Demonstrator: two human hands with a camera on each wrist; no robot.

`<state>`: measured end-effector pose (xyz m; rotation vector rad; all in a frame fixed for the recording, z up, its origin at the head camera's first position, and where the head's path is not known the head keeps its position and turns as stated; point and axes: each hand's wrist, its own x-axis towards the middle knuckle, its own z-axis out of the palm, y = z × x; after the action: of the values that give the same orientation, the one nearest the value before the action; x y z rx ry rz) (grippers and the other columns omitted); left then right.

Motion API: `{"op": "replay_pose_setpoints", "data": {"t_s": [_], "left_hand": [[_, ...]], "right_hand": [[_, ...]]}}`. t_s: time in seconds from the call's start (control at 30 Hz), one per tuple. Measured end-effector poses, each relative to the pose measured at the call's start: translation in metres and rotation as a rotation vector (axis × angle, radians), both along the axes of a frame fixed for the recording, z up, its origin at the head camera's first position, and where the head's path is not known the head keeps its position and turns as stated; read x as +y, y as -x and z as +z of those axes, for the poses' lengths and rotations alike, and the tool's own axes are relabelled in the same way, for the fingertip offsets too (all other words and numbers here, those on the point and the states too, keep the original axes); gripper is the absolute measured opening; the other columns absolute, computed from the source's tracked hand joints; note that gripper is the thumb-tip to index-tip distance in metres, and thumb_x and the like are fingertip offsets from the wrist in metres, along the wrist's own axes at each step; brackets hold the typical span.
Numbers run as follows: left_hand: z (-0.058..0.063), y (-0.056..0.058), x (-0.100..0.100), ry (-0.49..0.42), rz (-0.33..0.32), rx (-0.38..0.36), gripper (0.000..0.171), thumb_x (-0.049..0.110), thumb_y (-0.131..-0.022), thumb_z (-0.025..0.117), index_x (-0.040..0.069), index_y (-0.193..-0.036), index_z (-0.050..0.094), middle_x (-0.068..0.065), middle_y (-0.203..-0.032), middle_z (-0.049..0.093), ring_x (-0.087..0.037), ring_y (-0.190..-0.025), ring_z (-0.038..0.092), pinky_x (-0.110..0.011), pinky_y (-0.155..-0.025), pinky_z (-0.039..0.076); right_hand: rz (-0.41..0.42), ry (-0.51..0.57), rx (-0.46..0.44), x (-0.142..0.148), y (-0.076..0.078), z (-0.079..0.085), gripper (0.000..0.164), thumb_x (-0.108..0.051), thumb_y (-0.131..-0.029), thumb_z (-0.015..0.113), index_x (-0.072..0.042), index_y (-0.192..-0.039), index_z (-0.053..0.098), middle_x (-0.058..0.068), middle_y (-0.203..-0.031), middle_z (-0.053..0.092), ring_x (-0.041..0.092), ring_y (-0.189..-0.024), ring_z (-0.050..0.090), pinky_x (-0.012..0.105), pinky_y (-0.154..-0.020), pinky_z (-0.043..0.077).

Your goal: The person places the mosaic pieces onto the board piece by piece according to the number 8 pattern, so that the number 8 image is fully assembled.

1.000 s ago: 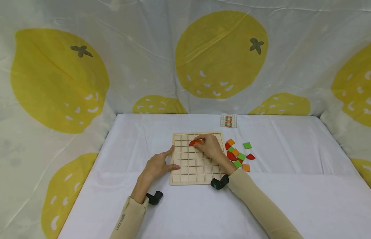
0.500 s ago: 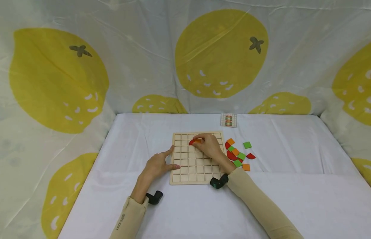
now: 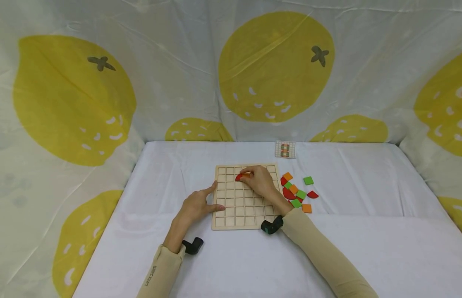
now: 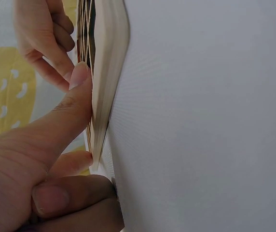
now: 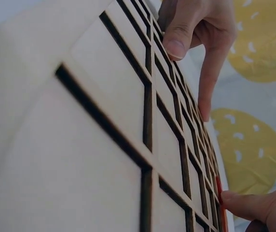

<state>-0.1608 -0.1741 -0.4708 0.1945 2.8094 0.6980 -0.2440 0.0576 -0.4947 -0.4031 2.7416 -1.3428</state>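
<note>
A light wooden grid board (image 3: pixel 229 203) lies on the white cloth between both hands. My left hand (image 3: pixel 193 208) steadies its left side, with the thumb pressing on the top and the index finger extended along the edge. In the left wrist view the other fingers of that hand fold below the board (image 4: pixel 110 53). My right hand (image 3: pixel 262 181) pinches an orange tile (image 3: pixel 247 175) between thumb and index finger, low at the board's upper rows. A red rounded piece (image 3: pixel 238 177) sits just left of it. The fingers partly cover the orange tile, so its full shape is hidden.
Right of the board lies a loose cluster of red, green and orange pieces (image 3: pixel 293 189). A green square (image 3: pixel 308 180) and a red rounded piece (image 3: pixel 312 194) lie apart from it. A small pattern card (image 3: pixel 285 150) rests behind. Lemon-print cloth (image 3: pixel 275 66) walls the back and sides.
My right hand has shifted very slightly away from me and left, still at the orange tile; the red piece beside it has shifted slightly too. The left hand stays in place.
</note>
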Motion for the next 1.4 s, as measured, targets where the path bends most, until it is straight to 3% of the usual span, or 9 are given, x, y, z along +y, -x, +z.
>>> {"op": "replay_pose_setpoints", "data": {"t_s": [0.3, 0.47, 0.57, 0.77, 0.93, 0.97, 1.07, 1.17, 1.4], "left_hand": [[-0.001, 0.001, 0.000, 0.001, 0.002, -0.001, 0.096, 0.047, -0.084, 0.082, 0.013, -0.161, 0.035, -0.029, -0.147, 0.056, -0.038, -0.130, 0.062, -0.049, -0.097, 0.054], [-0.001, 0.002, -0.001, -0.004, 0.005, 0.000, 0.096, 0.046, -0.084, 0.083, 0.014, -0.161, 0.036, -0.030, -0.141, 0.060, -0.036, -0.125, 0.065, -0.049, -0.096, 0.054], [-0.001, 0.002, 0.000, -0.002, 0.004, 0.000, 0.096, 0.046, -0.084, 0.084, 0.014, -0.161, 0.037, -0.031, -0.138, 0.062, -0.036, -0.122, 0.066, -0.049, -0.094, 0.055], [0.000, 0.001, 0.000, -0.002, 0.024, -0.009, 0.096, 0.046, -0.083, 0.084, 0.016, -0.161, 0.037, -0.030, -0.126, 0.069, -0.031, -0.113, 0.067, -0.047, -0.091, 0.055], [0.000, 0.002, 0.001, -0.007, 0.035, -0.016, 0.096, 0.045, -0.083, 0.085, 0.017, -0.161, 0.037, -0.018, -0.085, 0.069, -0.024, -0.096, 0.061, -0.044, -0.088, 0.053], [0.001, 0.002, 0.001, -0.008, 0.035, -0.016, 0.096, 0.045, -0.083, 0.084, 0.017, -0.161, 0.037, -0.018, -0.085, 0.069, -0.024, -0.096, 0.062, -0.044, -0.089, 0.053], [0.001, 0.001, 0.000, -0.012, 0.037, -0.012, 0.096, 0.045, -0.083, 0.085, 0.016, -0.161, 0.037, -0.027, -0.110, 0.073, -0.027, -0.107, 0.064, -0.046, -0.092, 0.053], [0.001, 0.001, 0.001, -0.018, 0.032, -0.014, 0.096, 0.044, -0.083, 0.084, 0.015, -0.161, 0.037, -0.030, -0.141, 0.060, -0.034, -0.126, 0.063, -0.050, -0.098, 0.053], [0.000, 0.000, 0.001, -0.043, 0.041, -0.022, 0.095, 0.042, -0.084, 0.084, 0.015, -0.161, 0.036, -0.028, -0.152, 0.051, -0.039, -0.138, 0.055, -0.053, -0.102, 0.051]], "right_hand": [[0.001, -0.009, -0.012, 0.002, 0.001, 0.001, 0.022, -0.019, -0.093, 0.079, -0.011, -0.114, 0.081, 0.000, -0.063, 0.048, 0.011, -0.055, 0.039, 0.023, -0.051, 0.027], [0.009, -0.028, 0.010, 0.006, 0.001, 0.002, 0.023, -0.020, -0.092, 0.080, -0.010, -0.114, 0.081, 0.009, -0.076, 0.065, 0.011, -0.059, 0.040, 0.024, -0.054, 0.029], [0.018, -0.030, 0.016, 0.010, -0.001, 0.004, 0.027, -0.020, -0.092, 0.080, -0.009, -0.117, 0.080, 0.007, -0.079, 0.068, 0.010, -0.058, 0.041, 0.024, -0.055, 0.031], [0.006, -0.005, 0.007, 0.031, -0.010, 0.009, 0.032, -0.020, -0.093, 0.079, -0.005, -0.121, 0.077, -0.002, -0.058, 0.046, 0.010, -0.050, 0.037, 0.023, -0.050, 0.027], [-0.033, -0.014, 0.011, 0.058, -0.016, 0.014, 0.031, -0.018, -0.093, 0.079, -0.005, -0.121, 0.077, -0.004, -0.055, 0.038, 0.011, -0.050, 0.032, 0.023, -0.049, 0.025], [-0.039, -0.020, 0.016, 0.064, -0.016, 0.013, 0.031, -0.018, -0.093, 0.079, -0.005, -0.121, 0.077, -0.004, -0.055, 0.037, 0.011, -0.049, 0.032, 0.023, -0.048, 0.025], [-0.046, -0.023, 0.039, 0.083, -0.018, 0.012, 0.031, -0.016, -0.094, 0.078, -0.003, -0.121, 0.076, -0.004, -0.053, 0.035, 0.011, -0.048, 0.030, 0.023, -0.047, 0.025], [-0.064, -0.032, 0.049, 0.100, -0.020, 0.010, 0.031, -0.015, -0.093, 0.078, -0.002, -0.121, 0.076, -0.005, -0.053, 0.032, 0.012, -0.048, 0.028, 0.023, -0.047, 0.024], [-0.109, -0.084, 0.032, 0.132, -0.029, 0.015, 0.033, -0.017, -0.094, 0.078, -0.003, -0.123, 0.075, -0.003, -0.056, 0.037, 0.015, -0.049, 0.034, 0.024, -0.047, 0.024]]}}
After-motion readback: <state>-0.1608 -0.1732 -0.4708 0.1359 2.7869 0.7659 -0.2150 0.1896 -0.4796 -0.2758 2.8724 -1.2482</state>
